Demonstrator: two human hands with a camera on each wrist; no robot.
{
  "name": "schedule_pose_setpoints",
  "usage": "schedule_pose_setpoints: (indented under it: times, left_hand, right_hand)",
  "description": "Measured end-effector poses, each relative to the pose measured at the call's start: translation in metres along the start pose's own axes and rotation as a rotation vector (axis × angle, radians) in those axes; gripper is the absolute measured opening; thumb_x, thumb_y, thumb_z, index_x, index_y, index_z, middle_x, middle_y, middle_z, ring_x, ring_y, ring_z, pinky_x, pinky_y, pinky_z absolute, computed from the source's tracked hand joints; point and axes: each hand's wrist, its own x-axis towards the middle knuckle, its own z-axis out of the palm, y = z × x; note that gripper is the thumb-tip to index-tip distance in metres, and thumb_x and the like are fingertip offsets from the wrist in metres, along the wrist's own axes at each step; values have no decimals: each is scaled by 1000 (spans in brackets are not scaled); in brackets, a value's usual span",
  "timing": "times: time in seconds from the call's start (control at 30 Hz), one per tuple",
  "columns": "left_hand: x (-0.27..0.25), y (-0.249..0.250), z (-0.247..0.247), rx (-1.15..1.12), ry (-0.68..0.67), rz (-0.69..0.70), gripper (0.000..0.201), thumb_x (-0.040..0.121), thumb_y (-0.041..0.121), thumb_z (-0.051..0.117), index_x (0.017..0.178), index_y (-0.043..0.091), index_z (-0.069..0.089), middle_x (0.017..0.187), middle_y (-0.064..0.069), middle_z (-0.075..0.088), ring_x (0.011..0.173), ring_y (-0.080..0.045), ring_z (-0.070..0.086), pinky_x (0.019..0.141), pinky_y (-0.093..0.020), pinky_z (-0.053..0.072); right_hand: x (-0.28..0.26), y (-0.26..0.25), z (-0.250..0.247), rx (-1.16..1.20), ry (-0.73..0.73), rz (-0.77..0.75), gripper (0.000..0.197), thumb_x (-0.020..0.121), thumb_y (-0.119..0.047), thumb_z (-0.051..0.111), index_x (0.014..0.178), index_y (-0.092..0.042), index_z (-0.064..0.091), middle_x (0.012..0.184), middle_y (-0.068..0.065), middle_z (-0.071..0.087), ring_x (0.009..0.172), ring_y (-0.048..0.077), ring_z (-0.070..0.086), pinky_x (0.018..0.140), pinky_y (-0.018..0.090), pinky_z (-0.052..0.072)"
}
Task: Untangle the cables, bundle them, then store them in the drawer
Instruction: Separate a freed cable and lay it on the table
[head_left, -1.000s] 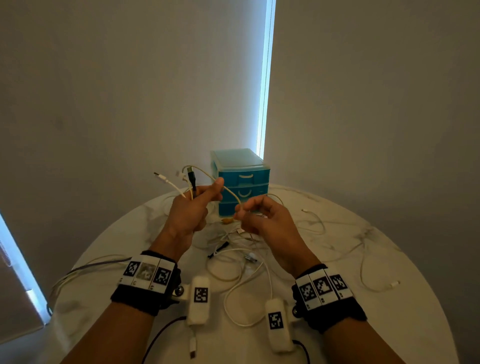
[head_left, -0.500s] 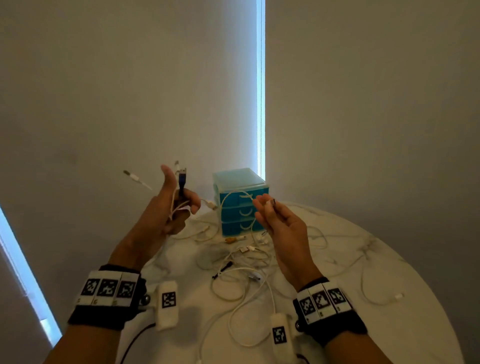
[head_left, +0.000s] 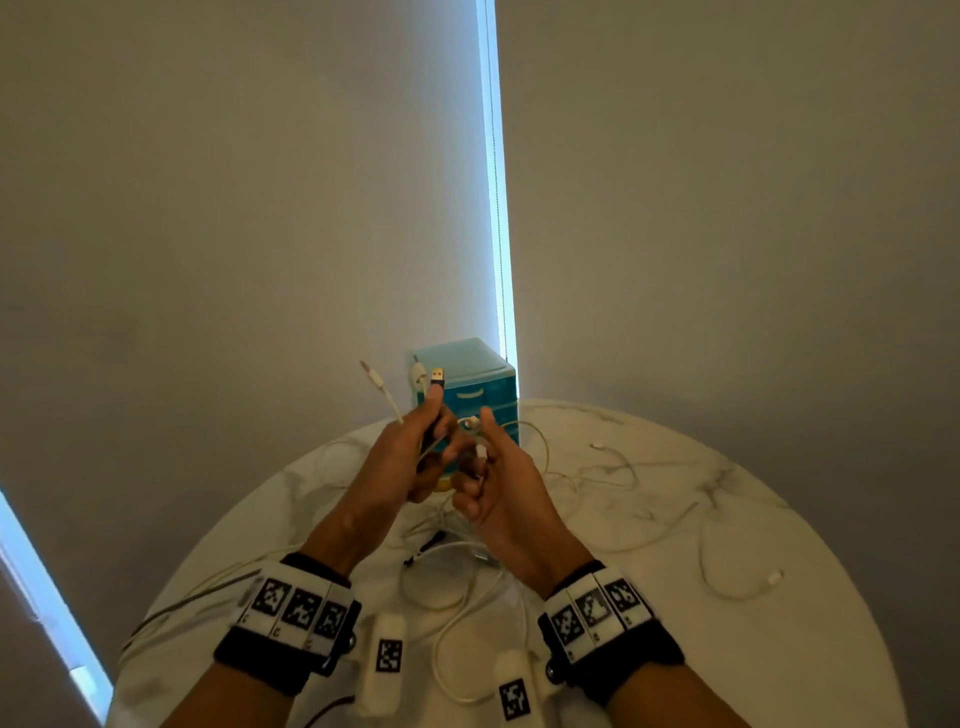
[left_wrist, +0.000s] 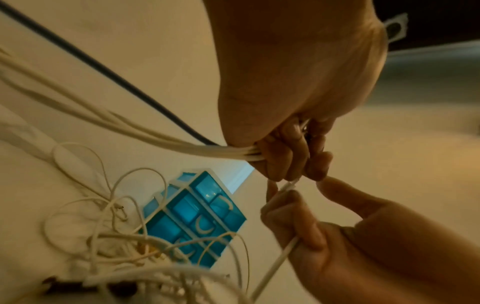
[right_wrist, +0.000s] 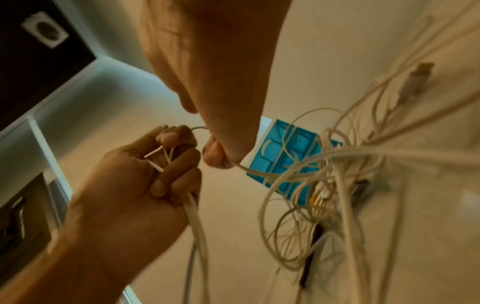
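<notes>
Cables (head_left: 422, 395) run through left hand's (head_left: 400, 462) grip, plugs above fist.

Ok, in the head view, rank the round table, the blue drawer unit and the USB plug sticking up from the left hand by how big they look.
1. Round table: largest.
2. Blue drawer unit.
3. USB plug: smallest, though it is held nearer the camera than the drawers.

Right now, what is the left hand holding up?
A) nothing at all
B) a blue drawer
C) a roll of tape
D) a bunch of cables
D: the left hand has its fingers curled round a bunch of cables, with plug ends sticking up above the thumb, while the blue drawer unit stands untouched on the table.
</notes>
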Motion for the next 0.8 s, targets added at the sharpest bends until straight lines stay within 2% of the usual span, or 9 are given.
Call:
schedule_pose_setpoints:
  times: [0.07,0.2,0.3,0.4,0.5,0.53,0.6,0.7,0.8]
  left_hand:
    - [-4,-8,6,50,-49,-26,53,101,71,43,75,25,46,67,-4,44,48,-13,22,49,-26,16]
    - [-12,-22,10,101,-134,-36,56,100,73,44,79,21,47,71,-11,47,48,-14,27,46,-23,23]
    - [-10,-23,7,167,-50,-5,60,103,71,41,78,17,50,78,-16,55,58,-19,45,54,-28,37]
    - [-4,-16,-3,378,74,55,60,107,66,33,78,24,63,79,-3,71,74,-18,63,71,-33,50]
    - [-3,-8,-5,524,2,98,64,108,63,29,88,13,62,77,-3,70,68,-14,60,71,-34,50]
    - [-4,-5,-2,550,-66,87,65,108,64,28,89,13,62,71,-2,67,64,-13,57,68,-32,49]
    - [-4,-5,4,630,-156,44,67,108,66,26,92,14,65,66,2,61,58,-9,52,62,-26,47]
    - [-3,-7,3,723,-217,6,70,109,63,21,96,10,65,65,3,60,58,-6,51,64,-23,48]
    - [-3,-6,-5,785,-262,-17,72,109,60,20,96,6,65,72,2,65,61,-5,54,67,-23,49]
  right_hand:
    - [3,-3,-6,42,41,-61,35,106,-47,62,105,-12,70,67,-2,44,56,8,38,54,24,32]
    - [9,-10,-16,-31,134,-121,36,113,-39,51,109,-6,64,64,2,47,57,16,42,60,33,39]
    - [6,-9,-12,-24,159,-133,45,115,-45,42,120,-4,60,79,7,61,68,20,59,65,33,55]
    - [1,-14,-10,74,121,-154,43,116,-46,35,124,-8,56,74,2,60,70,15,64,79,34,60]
    - [0,-12,-11,32,42,-169,42,113,-45,45,126,-6,56,69,-1,50,57,10,47,63,28,51]
    - [0,-11,-10,-45,14,-182,44,110,-44,54,132,-7,60,75,2,60,60,10,51,60,26,49]
    - [-4,-10,-7,-213,-17,-194,44,104,-43,67,136,-14,66,105,9,79,75,13,64,63,26,50]
    - [-6,-8,-8,-290,-9,-226,37,105,-38,67,135,-16,68,120,8,79,83,5,71,64,20,54]
    - [-3,0,-6,-347,4,-242,34,109,-38,62,139,-21,64,125,2,78,113,15,75,90,35,64]
